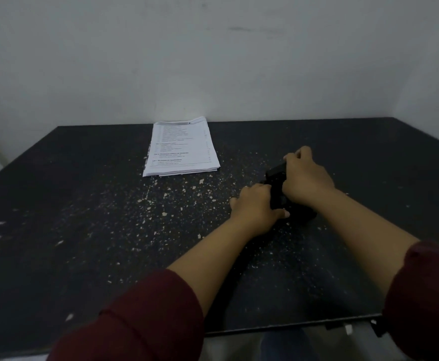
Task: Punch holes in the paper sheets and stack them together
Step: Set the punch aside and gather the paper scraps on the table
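A stack of printed white paper sheets (183,147) lies at the far middle of the dark speckled table (83,204), close to the wall. To its right sits a black hole punch (278,183), mostly covered by my hands. My left hand (254,207) grips the punch's near left side, thumb against it. My right hand (304,178) lies over the top and far end of the punch, fingers curled around it. No paper is visible in the punch.
A pale wall (213,61) rises directly behind the table. The table's near edge (291,327) runs below my forearms. Small pale flecks are scattered across the tabletop between the paper stack and the punch.
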